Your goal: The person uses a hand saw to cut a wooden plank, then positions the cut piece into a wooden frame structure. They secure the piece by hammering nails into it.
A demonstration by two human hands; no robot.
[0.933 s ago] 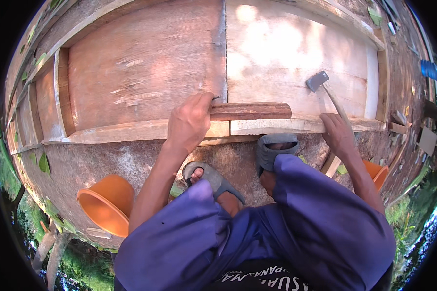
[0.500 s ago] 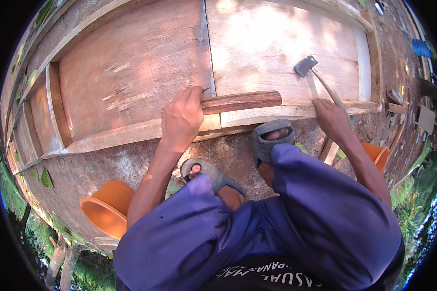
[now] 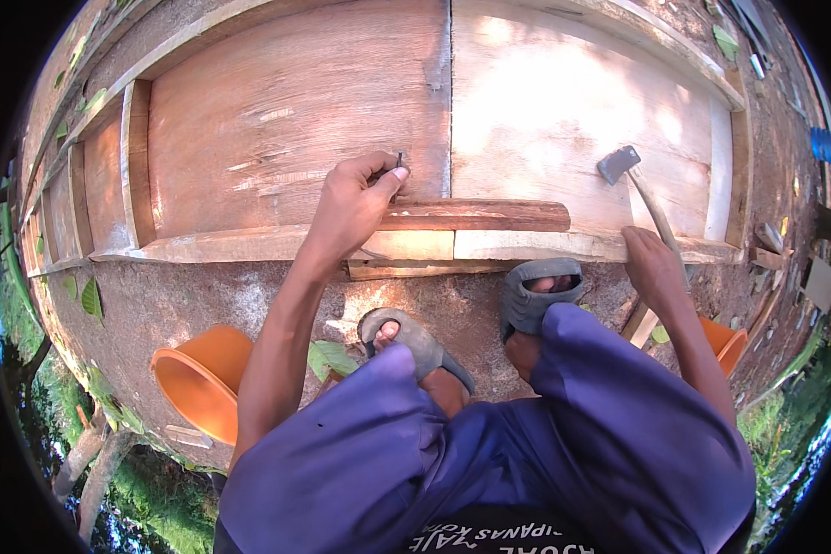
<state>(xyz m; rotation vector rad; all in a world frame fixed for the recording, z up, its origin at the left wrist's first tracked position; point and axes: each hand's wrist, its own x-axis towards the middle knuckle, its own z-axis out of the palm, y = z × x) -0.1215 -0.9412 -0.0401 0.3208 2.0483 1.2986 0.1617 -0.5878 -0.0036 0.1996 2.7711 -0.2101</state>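
Note:
My left hand (image 3: 355,203) is closed in a pinch on a short dark nail (image 3: 400,160), above the left end of a reddish-brown wooden strip (image 3: 489,215). The strip lies along the near rail (image 3: 545,246) of a wooden frame with plywood panels. My right hand (image 3: 656,266) is at that rail farther right, fingers curled. A hatchet (image 3: 618,164) with a dark head lies over the pale panel, its wooden handle running close beside my right hand. Whether my fingers touch the handle or only the rail cannot be made out.
An orange bucket (image 3: 201,383) lies tipped at my left, and another orange container (image 3: 723,345) shows partly behind my right forearm. My sandalled feet stand on bare earth close to the near rail. Timber offcuts (image 3: 768,258) and leaves are scattered on the ground.
The view has shifted, so the frame sits lower and farther right in it. My left hand has turned and lifted slightly, and the nail between its fingertips shows more plainly.

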